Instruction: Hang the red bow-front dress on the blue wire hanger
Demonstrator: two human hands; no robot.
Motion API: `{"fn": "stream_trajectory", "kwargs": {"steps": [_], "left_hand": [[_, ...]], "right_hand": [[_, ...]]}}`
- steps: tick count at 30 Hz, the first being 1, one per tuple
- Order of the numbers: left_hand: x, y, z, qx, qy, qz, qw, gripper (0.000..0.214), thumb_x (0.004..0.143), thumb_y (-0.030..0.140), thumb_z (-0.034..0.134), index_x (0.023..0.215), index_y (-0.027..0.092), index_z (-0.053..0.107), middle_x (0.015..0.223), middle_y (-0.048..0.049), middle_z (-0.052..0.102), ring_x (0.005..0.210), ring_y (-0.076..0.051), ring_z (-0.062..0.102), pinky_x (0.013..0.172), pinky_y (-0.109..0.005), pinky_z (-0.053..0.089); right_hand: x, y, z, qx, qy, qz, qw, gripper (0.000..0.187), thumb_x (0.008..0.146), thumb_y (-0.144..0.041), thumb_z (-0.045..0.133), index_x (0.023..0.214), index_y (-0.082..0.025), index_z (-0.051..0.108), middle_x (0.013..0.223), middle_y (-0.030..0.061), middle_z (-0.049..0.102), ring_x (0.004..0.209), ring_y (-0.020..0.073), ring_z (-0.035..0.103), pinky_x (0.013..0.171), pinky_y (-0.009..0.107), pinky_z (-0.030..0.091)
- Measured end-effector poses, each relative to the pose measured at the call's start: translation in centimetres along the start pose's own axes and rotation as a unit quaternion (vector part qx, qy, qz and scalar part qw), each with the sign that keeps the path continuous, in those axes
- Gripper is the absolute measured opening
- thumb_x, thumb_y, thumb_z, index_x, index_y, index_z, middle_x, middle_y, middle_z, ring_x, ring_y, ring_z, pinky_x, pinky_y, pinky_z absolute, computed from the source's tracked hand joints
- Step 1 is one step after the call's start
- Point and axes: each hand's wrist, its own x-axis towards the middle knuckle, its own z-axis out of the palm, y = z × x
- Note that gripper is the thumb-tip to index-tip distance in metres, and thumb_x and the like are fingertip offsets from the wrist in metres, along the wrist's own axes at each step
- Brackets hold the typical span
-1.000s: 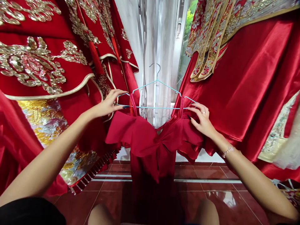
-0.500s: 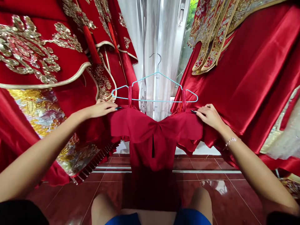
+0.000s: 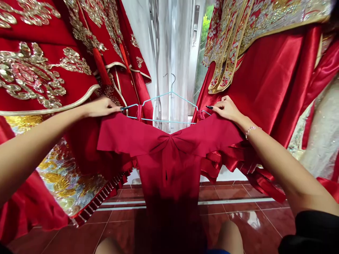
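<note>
A deep red dress (image 3: pixel 169 165) with a bow at the chest hangs by its narrow straps from a light blue wire hanger (image 3: pixel 169 106). My left hand (image 3: pixel 102 107) pinches the dress's off-shoulder flounce at its top edge, close to the hanger's left end. My right hand (image 3: pixel 226 108) holds the flounce on the other side, and both hands stretch it wide. The flounce hides the lower ends of the straps and part of the hanger's right arm.
Red satin robes with gold embroidery (image 3: pixel 265 81) hang close on the left and right. Behind the hanger are a white sheer curtain (image 3: pixel 177 53) and a window frame (image 3: pixel 196 42). Below lies a glossy red tile floor (image 3: pixel 246 215). Black cloth (image 3: pixel 309 229) sits at lower right.
Both hands have moved up and outward, spreading the flounce wider. It now covers more of the hanger and straps. The view has also tilted slightly.
</note>
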Motion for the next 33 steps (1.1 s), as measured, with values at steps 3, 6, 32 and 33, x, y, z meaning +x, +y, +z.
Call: {"fn": "stream_trajectory", "kwargs": {"steps": [3,6,32,33], "left_hand": [[1.7,2.2,-0.4,0.075,-0.054,0.002,0.996,0.042,0.083,0.03,0.069,0.049,0.021,0.045,0.045,0.0068,0.034,0.058,-0.012,0.035,0.082,-0.031,0.04],[4.4,5.4,0.2,0.083,-0.011,0.032,0.996,0.041,0.08,0.033,0.071,0.05,0.022,0.047,0.046,0.0032,0.039,0.076,-0.019,0.05,0.104,-0.042,0.033],[-0.9,25.3,22.5,-0.219,-0.038,0.258,0.94,0.058,0.091,0.036,0.058,0.145,0.02,0.045,0.155,-0.0201,0.04,0.148,-0.031,0.035,0.126,-0.049,0.024],[-0.9,25.3,23.1,-0.275,-0.054,0.267,0.922,0.057,0.092,0.038,0.057,0.145,0.021,0.044,0.154,-0.019,0.041,0.147,-0.029,0.038,0.124,-0.047,0.028]], "right_hand": [[0.6,-0.2,0.2,0.03,0.012,0.011,0.999,0.072,0.088,-0.081,0.036,0.047,-0.023,0.052,0.047,0.0021,0.046,0.057,0.0173,0.038,0.08,0.046,0.039],[2.0,-0.9,0.2,0.057,0.005,0.018,0.998,0.069,0.09,-0.077,0.038,0.048,-0.023,0.048,0.047,0.0,0.037,0.055,0.0159,0.036,0.075,0.042,0.04],[4.7,-6.4,1.0,0.3,0.001,0.07,0.951,0.068,0.075,-0.089,0.049,0.107,-0.029,0.05,0.067,-0.0026,0.047,0.059,0.0158,0.046,0.066,0.04,0.049],[4.9,-6.7,1.1,0.3,-0.004,0.071,0.951,0.069,0.075,-0.09,0.047,0.106,-0.029,0.049,0.065,-0.0034,0.046,0.058,0.0157,0.046,0.065,0.039,0.048]]}}
